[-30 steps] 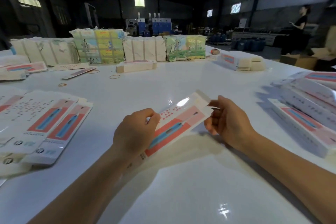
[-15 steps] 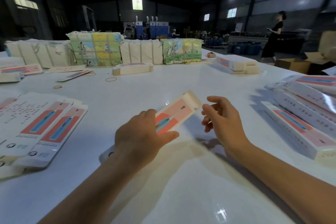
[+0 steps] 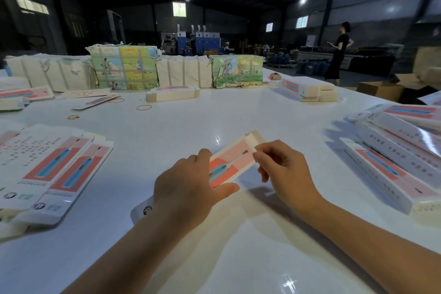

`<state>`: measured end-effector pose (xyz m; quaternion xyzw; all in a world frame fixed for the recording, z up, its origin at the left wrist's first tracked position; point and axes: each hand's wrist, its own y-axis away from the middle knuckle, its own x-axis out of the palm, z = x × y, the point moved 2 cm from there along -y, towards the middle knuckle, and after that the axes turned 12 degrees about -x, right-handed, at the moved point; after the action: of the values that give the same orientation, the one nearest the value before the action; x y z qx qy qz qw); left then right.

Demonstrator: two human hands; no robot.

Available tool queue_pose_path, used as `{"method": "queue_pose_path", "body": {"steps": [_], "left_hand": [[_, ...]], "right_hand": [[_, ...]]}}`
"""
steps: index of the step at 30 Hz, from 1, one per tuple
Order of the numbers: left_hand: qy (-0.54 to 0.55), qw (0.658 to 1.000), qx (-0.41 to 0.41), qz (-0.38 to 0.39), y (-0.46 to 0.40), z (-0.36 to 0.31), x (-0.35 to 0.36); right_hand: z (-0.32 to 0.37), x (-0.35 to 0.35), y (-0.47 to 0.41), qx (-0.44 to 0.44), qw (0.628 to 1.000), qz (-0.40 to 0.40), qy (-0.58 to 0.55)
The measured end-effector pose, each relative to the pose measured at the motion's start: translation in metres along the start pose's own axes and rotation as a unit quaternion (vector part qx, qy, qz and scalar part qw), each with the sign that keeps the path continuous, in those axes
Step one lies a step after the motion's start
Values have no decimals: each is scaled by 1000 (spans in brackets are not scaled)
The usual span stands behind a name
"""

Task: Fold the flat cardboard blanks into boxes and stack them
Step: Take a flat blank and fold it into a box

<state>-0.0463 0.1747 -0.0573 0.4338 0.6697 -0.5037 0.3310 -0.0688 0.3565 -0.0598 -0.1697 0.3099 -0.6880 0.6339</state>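
A long white carton with a red and pink toothbrush print (image 3: 229, 162) lies slanted over the white table (image 3: 214, 117), its far end flaps standing up. My left hand (image 3: 188, 188) grips its middle, thumb along the near edge, and hides much of its lower half. My right hand (image 3: 281, 169) pinches the carton's far right end near the flap. A fan of flat printed blanks (image 3: 55, 169) lies at the left. Several folded boxes (image 3: 401, 157) are piled at the right.
Bundles of wrapped cardboard (image 3: 124, 67) line the table's far side, with a small stack of blanks (image 3: 173, 93) and folded boxes (image 3: 307, 89) in front. Rubber bands (image 3: 144, 107) lie loose. A person (image 3: 338, 50) stands beyond the table at the right, near brown cartons (image 3: 381, 89).
The carton went from an opened flat sheet to a narrower closed shape. My left hand slid over its middle, and my right hand moved in to pinch the far end.
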Motion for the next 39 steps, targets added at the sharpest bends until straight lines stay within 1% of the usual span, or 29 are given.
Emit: {"method": "queue_pose_path", "body": {"steps": [2,5,7,10,15,19,21,22,23,24,25,26,27,28,29,30,31,32,33,34,35,36,37,38,39], "left_hand": [[-29,999,12,-17,1,0,1],[-79,995,38,-39,5,-3,2],[-92,994,39,-32,6,-6,3],[-88,996,21,-24,6,-8,4],[-68,997,1,-37,9,-14,4],[-28,999,-19,-17,9,-14,4],[9,999,-30,-4,9,-15,1],[28,999,-33,4,8,-15,0],[44,998,-34,12,9,-16,-2],[58,998,-32,22,10,-17,-2],[70,997,-28,34,10,-17,-2],[79,995,-21,49,11,-18,-1],[84,994,-13,63,13,-19,-1],[85,994,-6,73,13,-20,0],[84,993,-1,77,14,-20,2],[83,993,2,78,14,-20,3],[81,994,5,77,14,-20,4],[78,994,6,75,14,-21,4],[75,994,6,73,15,-21,4],[73,995,7,70,16,-22,3],[69,995,9,66,17,-23,3],[64,996,9,61,17,-24,3],[59,997,7,54,16,-24,3],[51,998,5,43,15,-23,4],[37,999,6,29,14,-22,4]], "right_hand": [[0,1,-1,25,999,21,-1],[-2,4,0,67,995,74,15],[-1,6,-1,50,994,84,44],[1,5,-2,7,997,52,63],[1,7,0,15,995,30,89],[4,4,-2,3,995,35,93],[8,-1,-4,-13,992,-3,125],[7,-3,-5,-11,989,-27,144],[4,-5,-6,8,989,-41,139],[-2,-8,-8,63,994,-44,76],[-3,-7,-9,129,990,-34,-40],[-4,-4,-9,189,963,-2,-192],[-2,-1,-9,234,919,19,-316],[-2,0,-10,253,897,26,-361],[-3,0,-10,245,907,21,-343],[-4,-2,-9,202,941,16,-271],[-3,-4,-8,122,983,25,-136],[-1,-5,-6,30,998,46,20],[-1,-4,-2,-41,986,73,142],[0,-2,0,-75,971,93,206],[-1,-2,2,-81,967,100,220],[-1,-1,2,-72,972,97,200],[1,0,2,-42,984,81,151],[1,1,-1,5,995,55,78],[1,1,-4,57,998,32,-8]]}}
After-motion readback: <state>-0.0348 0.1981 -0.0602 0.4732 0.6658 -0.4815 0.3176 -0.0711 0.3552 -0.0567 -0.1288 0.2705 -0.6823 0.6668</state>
